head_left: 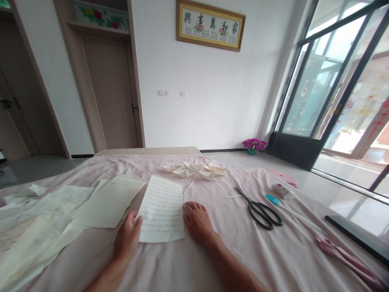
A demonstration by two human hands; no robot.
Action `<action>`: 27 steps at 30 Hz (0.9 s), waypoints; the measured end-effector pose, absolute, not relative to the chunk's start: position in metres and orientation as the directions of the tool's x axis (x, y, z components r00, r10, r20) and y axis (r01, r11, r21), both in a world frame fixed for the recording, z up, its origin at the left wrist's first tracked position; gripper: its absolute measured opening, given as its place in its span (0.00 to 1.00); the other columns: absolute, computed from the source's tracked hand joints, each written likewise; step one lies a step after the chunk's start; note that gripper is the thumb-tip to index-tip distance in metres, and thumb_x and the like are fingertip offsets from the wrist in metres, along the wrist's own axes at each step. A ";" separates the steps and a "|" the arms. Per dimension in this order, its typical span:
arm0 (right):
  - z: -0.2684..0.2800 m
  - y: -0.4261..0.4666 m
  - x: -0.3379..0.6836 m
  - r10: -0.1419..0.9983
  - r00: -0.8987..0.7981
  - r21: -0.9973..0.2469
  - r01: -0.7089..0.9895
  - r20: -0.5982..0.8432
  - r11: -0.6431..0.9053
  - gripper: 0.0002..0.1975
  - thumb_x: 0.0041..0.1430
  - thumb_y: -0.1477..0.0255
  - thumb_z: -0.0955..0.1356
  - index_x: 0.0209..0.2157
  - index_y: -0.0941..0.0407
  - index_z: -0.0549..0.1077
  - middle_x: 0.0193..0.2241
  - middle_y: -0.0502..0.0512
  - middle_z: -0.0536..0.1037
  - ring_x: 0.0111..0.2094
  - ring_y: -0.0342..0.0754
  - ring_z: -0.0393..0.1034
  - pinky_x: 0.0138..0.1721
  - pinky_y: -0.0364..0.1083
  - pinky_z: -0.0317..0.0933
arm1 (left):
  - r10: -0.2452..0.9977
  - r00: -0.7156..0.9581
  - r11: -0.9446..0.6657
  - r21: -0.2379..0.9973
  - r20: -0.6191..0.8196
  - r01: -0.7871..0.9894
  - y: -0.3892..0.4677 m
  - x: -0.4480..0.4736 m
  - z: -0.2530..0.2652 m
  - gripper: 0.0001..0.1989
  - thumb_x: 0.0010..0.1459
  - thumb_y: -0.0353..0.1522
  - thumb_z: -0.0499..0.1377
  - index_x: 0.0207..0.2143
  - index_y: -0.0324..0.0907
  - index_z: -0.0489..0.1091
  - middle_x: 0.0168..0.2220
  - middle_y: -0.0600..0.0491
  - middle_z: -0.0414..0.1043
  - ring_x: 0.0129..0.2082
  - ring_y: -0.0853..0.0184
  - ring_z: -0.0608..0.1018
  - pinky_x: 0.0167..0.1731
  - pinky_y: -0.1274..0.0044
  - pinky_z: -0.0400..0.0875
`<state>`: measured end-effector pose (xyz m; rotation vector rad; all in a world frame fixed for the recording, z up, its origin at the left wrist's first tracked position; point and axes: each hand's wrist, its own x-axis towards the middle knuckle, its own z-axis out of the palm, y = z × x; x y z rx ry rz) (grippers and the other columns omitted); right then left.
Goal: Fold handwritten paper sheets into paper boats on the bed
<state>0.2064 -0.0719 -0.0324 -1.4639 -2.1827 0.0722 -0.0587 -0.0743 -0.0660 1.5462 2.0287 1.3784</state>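
Note:
A handwritten sheet of paper (162, 211) lies before me on the pink bedsheet, between both hands. My left hand (129, 233) grips its left edge, thumb on top and fingers beneath. My right hand (199, 221) rests palm down along the right edge, fingers curled loosely on the cloth and fingertips touching or very close to the paper. To the left lies another written sheet (111, 202), partly over crumpled pale papers (45, 227). Several folded paper boats (185, 170) stand beyond the sheet.
Black-handled scissors (258, 209) lie to the right with blades pointing away. Past them are a blue eraser (272, 199) and a small white box (283, 190). A dark flat bar (358, 237) and a pink cloth strip (346, 257) lie at the far right.

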 end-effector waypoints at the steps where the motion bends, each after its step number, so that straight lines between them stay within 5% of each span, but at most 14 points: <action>1: -0.032 -0.071 0.205 0.884 -0.281 -0.316 0.858 0.372 0.406 0.14 0.60 0.72 0.61 0.48 0.51 0.69 0.49 0.53 0.72 0.51 0.49 0.61 0.53 0.46 0.49 | 0.876 -0.376 -0.019 0.800 0.302 0.599 -0.074 -0.059 -0.067 0.17 0.53 0.40 0.52 0.41 0.42 0.69 0.37 0.50 0.78 0.35 0.60 0.79 0.32 0.74 0.72; 7: -0.030 -0.071 0.202 0.900 -0.266 -0.316 0.870 0.346 0.379 0.15 0.61 0.71 0.61 0.49 0.51 0.69 0.50 0.54 0.71 0.51 0.48 0.62 0.52 0.46 0.48 | 0.895 -0.381 0.008 0.846 0.232 0.534 -0.073 -0.058 -0.062 0.16 0.56 0.36 0.51 0.46 0.42 0.65 0.41 0.47 0.76 0.39 0.60 0.78 0.37 0.72 0.70; 18: -0.029 -0.070 0.200 0.928 -0.214 -0.282 0.911 0.303 0.302 0.16 0.62 0.70 0.60 0.49 0.53 0.69 0.51 0.55 0.71 0.51 0.47 0.62 0.52 0.45 0.50 | 0.795 -0.520 -0.173 0.939 0.312 0.298 -0.072 -0.058 -0.064 0.23 0.53 0.35 0.54 0.52 0.40 0.63 0.41 0.46 0.74 0.39 0.60 0.77 0.39 0.70 0.71; 27: -0.029 -0.070 0.198 0.937 -0.195 -0.288 0.916 0.291 0.280 0.18 0.61 0.71 0.60 0.51 0.54 0.69 0.52 0.56 0.70 0.53 0.48 0.61 0.53 0.45 0.49 | 0.799 -0.538 -0.087 0.937 0.269 0.338 -0.079 -0.058 -0.056 0.27 0.54 0.33 0.52 0.57 0.40 0.58 0.42 0.46 0.74 0.41 0.60 0.77 0.42 0.71 0.70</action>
